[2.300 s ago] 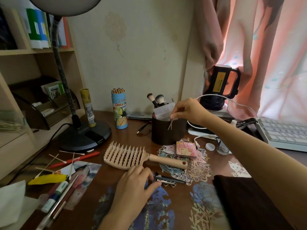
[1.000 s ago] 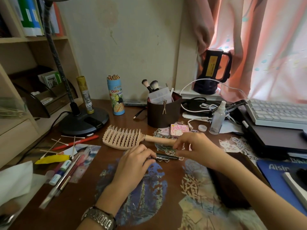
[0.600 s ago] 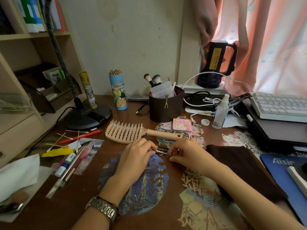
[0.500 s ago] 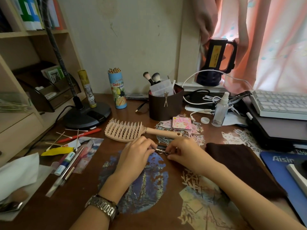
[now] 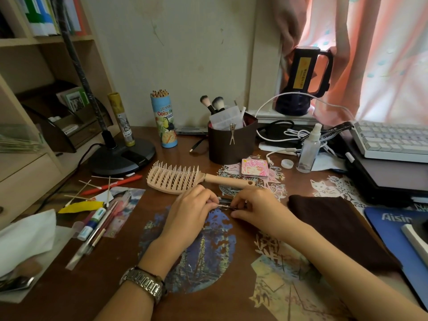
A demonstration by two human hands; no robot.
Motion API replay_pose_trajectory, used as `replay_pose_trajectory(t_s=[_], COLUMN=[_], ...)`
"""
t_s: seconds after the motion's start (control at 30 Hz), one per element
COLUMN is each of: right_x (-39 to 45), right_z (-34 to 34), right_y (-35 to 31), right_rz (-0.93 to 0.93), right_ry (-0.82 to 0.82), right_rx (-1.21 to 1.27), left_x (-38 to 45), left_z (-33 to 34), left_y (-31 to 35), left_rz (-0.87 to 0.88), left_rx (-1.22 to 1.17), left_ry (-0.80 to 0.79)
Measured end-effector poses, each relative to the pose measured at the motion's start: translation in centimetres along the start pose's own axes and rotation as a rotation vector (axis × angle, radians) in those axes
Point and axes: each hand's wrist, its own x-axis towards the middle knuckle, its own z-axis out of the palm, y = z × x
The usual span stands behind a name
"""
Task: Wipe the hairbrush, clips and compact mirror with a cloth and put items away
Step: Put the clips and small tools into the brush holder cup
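So both my hands are down on the dark wooden desk, and I'll use the beige plastic vented hairbrush as the reference point. Just in front of its handle, my left hand and right hand meet over a little pile of thin metal hair clips. Fingers on both sides are curled in tight and pinching the clips from either end; I honestly can't tell how many are there, my fingers cover most of them. There's a silver metal watch on my left wrist. Right of the brush and a bit nearer to me lies the dark brown folded cloth, flat on the desk, not touching anything I'm holding. Just behind the handle's tip sits the small pink square compact mirror, closed. Behind that is the dark brown round organiser pot with makeup brushes sticking out, and one more clip is clipped on its front rim.
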Motion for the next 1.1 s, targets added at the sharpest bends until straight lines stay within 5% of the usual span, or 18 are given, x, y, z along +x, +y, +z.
replay_pose_trajectory(t_s=[0.3, 0.47, 0.7, 0.87, 1.1], right_x=[-0.1, -0.2, -0.1, -0.2, -0.2], right_z=[0.2, 0.0, -0.4, -0.8, -0.7], right_y=[0.0, 0.2, 0.5, 0.1, -0.5], right_rz=[-0.088, -0.070, 0.142, 0.275, 0.346], right_ry=[0.073, 0.096, 0.131, 0.073, 0.051], right_rx=[-0.025, 0.015, 0.405, 0.696, 0.786], left_x=[-0.1, 0.1, 0.1, -0.1, -0.3], left_z=[-0.4, -0.7, -1.0, -0.5, -0.2], left_y=[0.6, 0.7, 1.3, 1.3, 1.5], left_rz=[0.058, -0.054, -0.268, -0.246, -0.186], left_rx=[-0.061, -0.265, -0.452, -0.404, -0.405], left_ry=[0.050, 0.074, -0.085, -0.181, -0.188])
